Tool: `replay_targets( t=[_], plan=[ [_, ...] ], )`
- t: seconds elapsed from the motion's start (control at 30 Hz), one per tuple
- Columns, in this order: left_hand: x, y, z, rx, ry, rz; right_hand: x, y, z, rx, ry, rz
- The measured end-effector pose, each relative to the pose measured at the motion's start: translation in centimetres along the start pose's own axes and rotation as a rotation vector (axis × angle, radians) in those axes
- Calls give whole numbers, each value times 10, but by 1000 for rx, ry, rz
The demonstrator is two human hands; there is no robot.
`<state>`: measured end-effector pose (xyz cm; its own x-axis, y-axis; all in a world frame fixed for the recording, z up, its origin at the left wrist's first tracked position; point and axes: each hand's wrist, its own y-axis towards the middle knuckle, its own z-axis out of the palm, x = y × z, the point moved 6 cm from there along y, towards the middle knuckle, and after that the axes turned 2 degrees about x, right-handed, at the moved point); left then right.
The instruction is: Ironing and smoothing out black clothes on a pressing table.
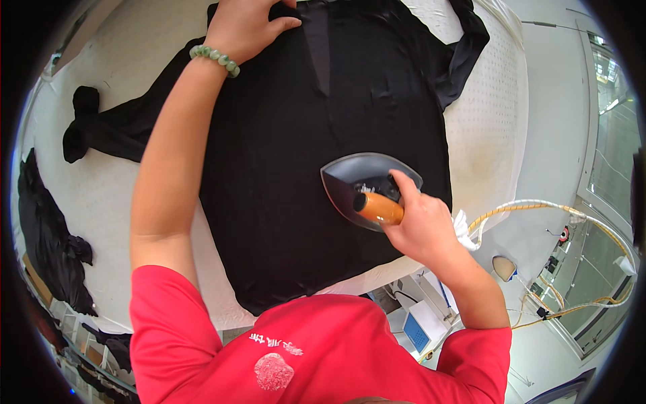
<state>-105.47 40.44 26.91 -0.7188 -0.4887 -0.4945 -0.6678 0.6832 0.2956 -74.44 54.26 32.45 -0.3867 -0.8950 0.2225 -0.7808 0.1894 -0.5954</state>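
Note:
A black long-sleeved garment [282, 182] lies spread on a padded white ironing table [491, 114]. My right hand [424, 225] is wrapped round the orange-brown handle of a dark iron [367, 165]. The iron rests on the lower right part of the garment, its pointed tip toward the left. At the top edge my left hand [245, 27] lies on the garment near its neck opening, the thumb stretched out apart from the index finger. Some of its fingertips are cut off by the picture's upper edge. A green bead bracelet [214, 59] circles the left wrist.
A yellow-and-white hose [521, 204] loops from near the iron to the right. Another dark garment [54, 236] hangs over the table's left side. A white stand with a blue panel [417, 333] is at lower right, and a glass door [612, 121] stands farther right.

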Motion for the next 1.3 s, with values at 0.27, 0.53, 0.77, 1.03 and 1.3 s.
replay_targets(
  t=[0.27, 0.53, 0.77, 1.03, 1.3],
  plan=[
    [15, 1, 8, -110, -142, -34, 34, 72, -42, -168, -71, 5],
    [19, 3, 9, -152, -139, -26, 49, 139, -84, -261, 11, 63],
    [22, -4, 7, -169, -155, -41, 29, 104, -89, -298, 72, 207],
    [20, -1, 4, -177, -151, -32, 36, 80, -62, -238, 62, 122],
    [15, 0, 10, -141, -148, -13, 55, 139, -86, -212, 49, 67]
  ],
)
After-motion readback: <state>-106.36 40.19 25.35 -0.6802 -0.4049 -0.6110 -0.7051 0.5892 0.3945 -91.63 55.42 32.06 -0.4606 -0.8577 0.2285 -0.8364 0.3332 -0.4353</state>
